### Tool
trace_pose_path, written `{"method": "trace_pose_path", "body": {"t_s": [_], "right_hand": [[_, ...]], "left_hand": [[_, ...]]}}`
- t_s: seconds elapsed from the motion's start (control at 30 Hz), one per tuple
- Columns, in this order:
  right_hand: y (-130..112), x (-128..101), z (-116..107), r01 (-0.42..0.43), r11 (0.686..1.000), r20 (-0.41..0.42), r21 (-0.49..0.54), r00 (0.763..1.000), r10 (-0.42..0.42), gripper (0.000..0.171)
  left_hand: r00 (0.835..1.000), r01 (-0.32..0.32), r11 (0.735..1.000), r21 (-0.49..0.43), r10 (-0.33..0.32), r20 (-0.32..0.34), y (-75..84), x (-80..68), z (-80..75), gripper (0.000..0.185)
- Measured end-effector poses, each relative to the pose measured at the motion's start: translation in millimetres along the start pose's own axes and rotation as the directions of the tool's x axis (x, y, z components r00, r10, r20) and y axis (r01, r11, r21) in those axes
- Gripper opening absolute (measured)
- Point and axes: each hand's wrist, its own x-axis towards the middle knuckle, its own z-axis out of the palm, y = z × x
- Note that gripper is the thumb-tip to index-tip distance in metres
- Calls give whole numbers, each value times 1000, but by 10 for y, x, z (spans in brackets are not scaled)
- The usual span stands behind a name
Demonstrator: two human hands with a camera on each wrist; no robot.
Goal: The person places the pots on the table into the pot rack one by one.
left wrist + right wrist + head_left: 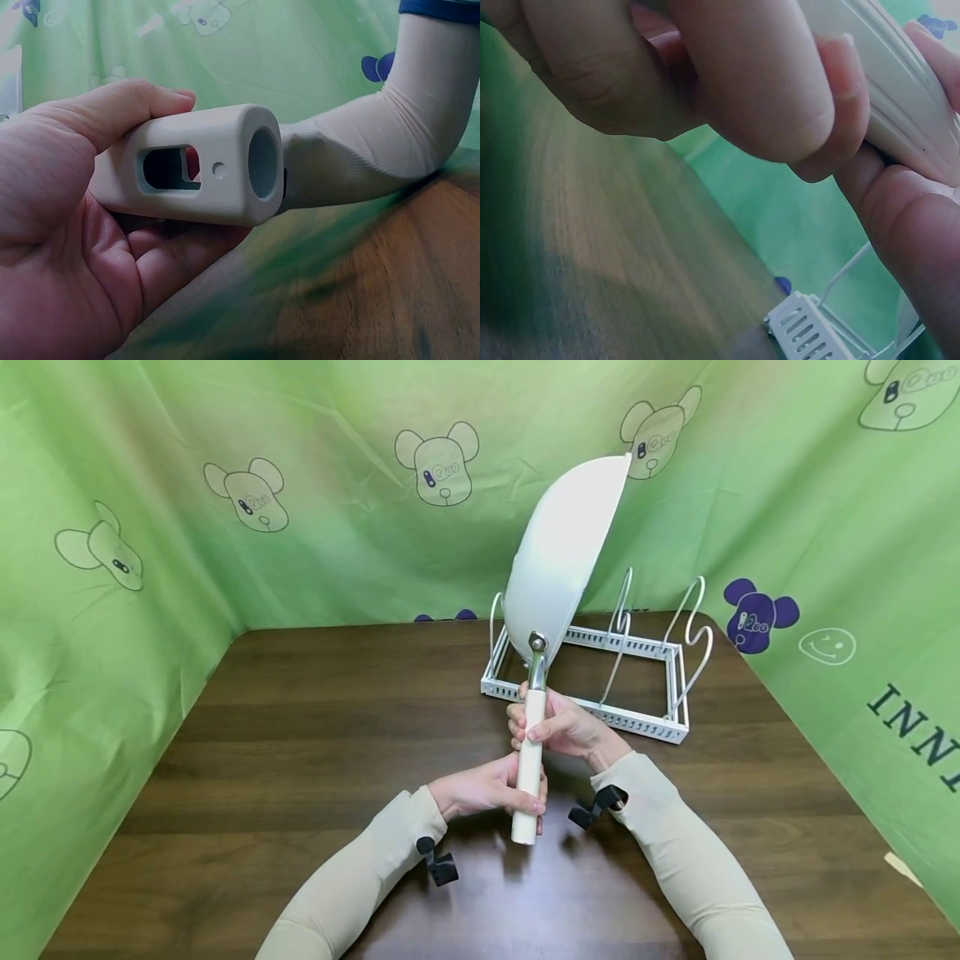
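A white wok [558, 539] stands on its side, tilted to the right, at the left end of a white wire pan rack [637, 722]. Whether the wok touches the rack is hard to tell. Its long cream handle [531, 760] points toward me. My left hand [483, 789] grips the handle near its tail end, thumb across the top. Farther up, close to the metal joint, my right hand [572, 727] holds the same handle. The left wrist view shows the handle's hollow end [225, 135] with a slot through it.
Curved wire dividers [697, 635] rise from the right part of the rack. Everything is over a dark wooden table [337, 718], with a green patterned cloth [337, 552] hanging behind and at the sides. A small pale object [903, 868] lies at the right edge.
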Motion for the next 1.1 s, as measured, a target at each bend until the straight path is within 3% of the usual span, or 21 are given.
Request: {"method": "trace_pose_path", "body": {"t_s": [0.4, 0.63, 1.1], "right_hand": [[61, -64, -83, -30, 999, -11, 22, 999, 30, 41], [115, -90, -96, -71, 997, -19, 6, 997, 71, 42], [198, -127, -129, -107, 994, -79, -19, 991, 106, 45]], "left_hand": [[1000, -14, 1000, -9, 14, 4, -147, 56, -37, 16], [999, 32, 999, -7, -32, -9, -238, 31, -48, 18], [998, 49, 999, 7, -49, -26, -349, 1, -72, 19]]}}
